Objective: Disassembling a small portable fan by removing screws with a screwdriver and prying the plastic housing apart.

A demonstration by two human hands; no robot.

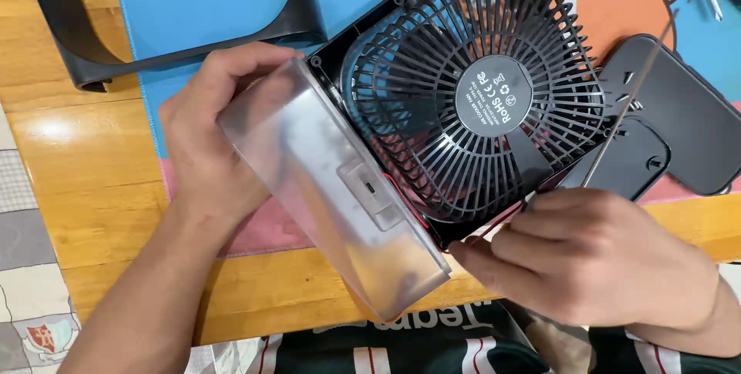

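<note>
- The far corner of the black fan is cut off by the top edge.
- The left hand fingertips are hidden behind the frosted tank.
- The black frame, far left, is cropped.

Black fan grille, frosted tank

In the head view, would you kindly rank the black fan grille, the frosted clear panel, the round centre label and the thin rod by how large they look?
1. Black fan grille, largest.
2. Frosted clear panel, held by the left hand; it sits nearer the camera, so the gap is unsure.
3. Round centre label.
4. Thin rod, long but very slim, in the right hand.
</note>
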